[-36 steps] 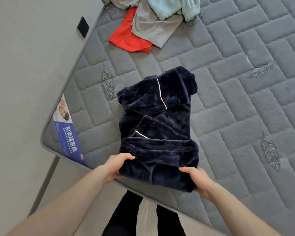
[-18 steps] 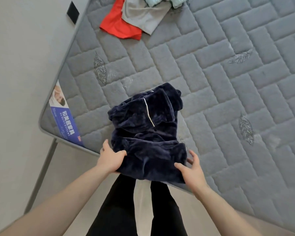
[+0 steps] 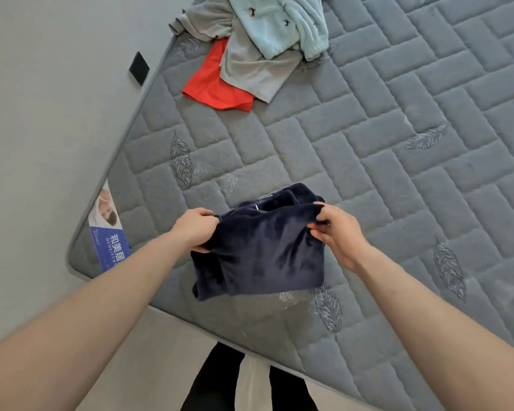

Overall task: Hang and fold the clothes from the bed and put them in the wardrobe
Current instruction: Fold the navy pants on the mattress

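Observation:
A dark navy fleece garment point(image 3: 261, 247), folded into a thick bundle with a thin white piping line near its top, lies near the front corner of the grey quilted mattress point(image 3: 368, 149). My left hand point(image 3: 195, 228) grips the bundle's upper left edge. On the upper right corner my right hand point(image 3: 336, 232) pinches the fabric. The folded-over top layer covers the layers beneath it. No wardrobe is in view.
At the far left of the mattress lies a pile of a red garment point(image 3: 217, 84), a grey garment point(image 3: 250, 66) and a light blue fleece garment point(image 3: 282, 22). A blue label point(image 3: 110, 241) covers the mattress corner. Grey floor lies left; my dark-trousered legs point(image 3: 220, 384) stand below the bed edge.
Both hands lifted the garment's near end and folded it away from me over the far part, so the bundle is now shorter and thicker. The hands moved from the near edge to the far edge.

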Motion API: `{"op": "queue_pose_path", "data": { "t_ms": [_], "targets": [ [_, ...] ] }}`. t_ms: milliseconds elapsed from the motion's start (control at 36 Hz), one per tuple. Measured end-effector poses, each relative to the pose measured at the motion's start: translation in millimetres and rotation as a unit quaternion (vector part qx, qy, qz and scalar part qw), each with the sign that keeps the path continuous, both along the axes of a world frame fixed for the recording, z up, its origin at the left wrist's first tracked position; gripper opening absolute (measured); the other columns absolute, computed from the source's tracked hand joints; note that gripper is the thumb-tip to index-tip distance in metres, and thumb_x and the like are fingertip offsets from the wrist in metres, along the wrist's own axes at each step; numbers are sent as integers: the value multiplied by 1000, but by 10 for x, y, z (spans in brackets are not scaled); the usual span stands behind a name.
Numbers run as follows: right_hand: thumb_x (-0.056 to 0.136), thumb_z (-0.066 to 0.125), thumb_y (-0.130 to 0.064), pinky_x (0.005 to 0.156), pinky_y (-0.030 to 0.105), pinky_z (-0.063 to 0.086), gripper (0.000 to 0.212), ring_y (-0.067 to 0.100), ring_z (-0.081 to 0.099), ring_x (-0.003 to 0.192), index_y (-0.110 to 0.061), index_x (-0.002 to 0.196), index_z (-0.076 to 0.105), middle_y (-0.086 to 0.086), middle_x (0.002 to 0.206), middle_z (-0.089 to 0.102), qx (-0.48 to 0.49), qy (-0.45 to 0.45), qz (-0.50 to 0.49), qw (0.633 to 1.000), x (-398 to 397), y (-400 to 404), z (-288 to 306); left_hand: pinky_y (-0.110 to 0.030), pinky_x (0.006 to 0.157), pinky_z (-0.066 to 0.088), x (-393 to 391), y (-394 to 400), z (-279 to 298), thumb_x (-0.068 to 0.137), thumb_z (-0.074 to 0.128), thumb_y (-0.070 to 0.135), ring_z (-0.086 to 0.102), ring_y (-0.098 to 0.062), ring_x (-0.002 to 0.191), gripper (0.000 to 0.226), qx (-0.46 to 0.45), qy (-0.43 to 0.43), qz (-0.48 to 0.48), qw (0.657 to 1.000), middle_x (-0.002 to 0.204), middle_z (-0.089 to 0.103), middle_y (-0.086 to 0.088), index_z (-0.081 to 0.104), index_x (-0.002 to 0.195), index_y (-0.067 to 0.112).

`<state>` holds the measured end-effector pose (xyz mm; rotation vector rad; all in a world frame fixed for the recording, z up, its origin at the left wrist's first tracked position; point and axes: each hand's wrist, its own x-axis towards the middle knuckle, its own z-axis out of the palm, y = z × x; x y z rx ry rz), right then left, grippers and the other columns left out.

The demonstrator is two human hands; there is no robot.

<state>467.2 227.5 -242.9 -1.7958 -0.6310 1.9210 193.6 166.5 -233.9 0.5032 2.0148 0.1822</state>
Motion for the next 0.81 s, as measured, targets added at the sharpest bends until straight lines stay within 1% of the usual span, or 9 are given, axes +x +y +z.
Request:
{"op": "queue_pose_path", "data": {
  "t_ms": [83,167,306,444,500,556,694,750,806],
  "targets": [
    [83,56,9,73,28,54,46,15,61,77,-13,123,64,0,93,66,44,-55,85,994,-90,127,-163,-37,84,59,-72,127,-16,88,49,63,69,-28,96,42,-10,82,-146,986,124,68,0,68,113,35],
    [81,73,-3,86,39,59,43,15,70,89,-25,117,65,-4,102,72,84,-139,182,970,-115,175,-336,-43,114,36,-46,149,4,64,34,98,44,-26,133,89,35,138,-320,937,145,53,11,64,125,42],
    [87,74,-18,92,43,57,17,16,70,95,-23,103,70,-6,100,74,118,-195,220,949,-132,232,-481,-43,113,35,49,80,-15,48,66,93,45,-20,136,119,39,67,-505,859,148,50,12,39,149,36],
    [93,64,-21,90,42,55,6,24,67,101,-28,92,64,-3,96,71,170,-207,256,929,-153,322,-550,-29,94,51,-45,251,-202,64,82,40,62,-22,117,82,-38,-8,-431,901,131,66,1,56,140,27],
    [93,59,-30,96,46,49,2,28,58,114,-30,94,58,-5,101,66,223,-256,348,874,-147,382,-597,-23,70,54,-86,386,-247,62,81,31,67,-18,93,45,-55,-45,-407,911,100,73,7,70,106,30],
    [91,59,-36,109,46,38,31,28,42,135,-25,120,56,0,128,59,246,-286,453,808,-182,464,-636,-18,53,46,-97,513,-288,65,80,25,65,-16,79,25,-60,-64,-408,909,80,67,11,66,86,27],
    [77,68,-70,126,50,8,107,19,1,156,-32,161,13,-7,167,17,183,-272,541,774,-337,777,-697,-33,98,52,-90,665,-434,65,80,34,57,-17,117,59,-76,-72,-426,899,125,54,9,63,120,24],
    [67,61,-88,126,50,9,117,20,10,156,-36,161,12,-9,162,31,124,-288,572,758,-328,847,-794,-33,110,42,-112,678,-497,57,79,41,37,-12,134,77,-52,-67,-418,905,147,33,11,61,130,24],
    [60,58,-95,120,46,29,99,21,43,142,-45,145,45,-12,143,57,94,-286,561,771,-300,867,-858,-33,116,34,-114,702,-530,54,77,40,24,-10,145,92,-44,-77,-401,912,160,18,15,56,141,22]
  ]
}}
